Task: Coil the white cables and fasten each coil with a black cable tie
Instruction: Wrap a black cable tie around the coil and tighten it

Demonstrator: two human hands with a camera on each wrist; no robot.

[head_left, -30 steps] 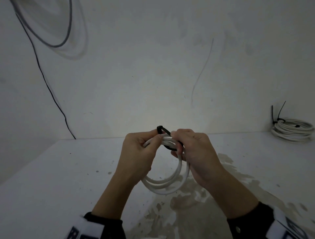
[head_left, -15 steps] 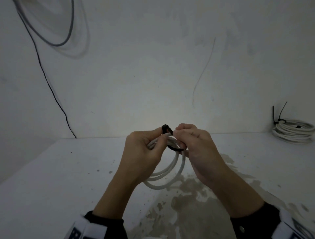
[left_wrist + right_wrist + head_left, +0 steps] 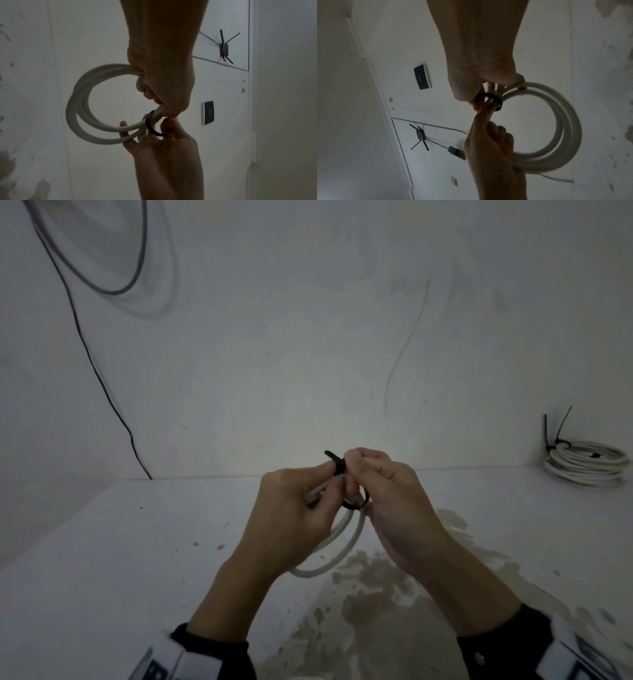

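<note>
- Head view: the left hand (image 3: pixel 291 518) has its grip closed on the top of the coil (image 3: pixel 329 559), thumb and fingers curled round the white strands; the right hand (image 3: pixel 387 501) pinches the tie (image 3: pixel 337 465), a black loop round the strands whose end sticks up between the two thumbs
- The coil hangs below both hands, held above the white surface (image 3: pixel 102 559), over a patch of worn, brownish paint
- A second coil (image 3: pixel 585 463), already bound with a black tie, lies at the far right of the surface against the wall; a thin black wire (image 3: pixel 92 364) runs down the wall at left
- Left wrist view: the left hand (image 3: pixel 163 81) clamps the strands where they cross; the tie (image 3: pixel 150 127) circles them just below its fingertips, and the right hand (image 3: pixel 163 146) comes up from below, fingers curled at the loop
- Right wrist view: the right hand (image 3: pixel 479 75) grips the tie (image 3: pixel 491 97) with curled fingers, and the tie sits loosely round the strands; the left hand (image 3: pixel 489 146) holds the coil (image 3: pixel 570 128) from below, its loops blurred
</note>
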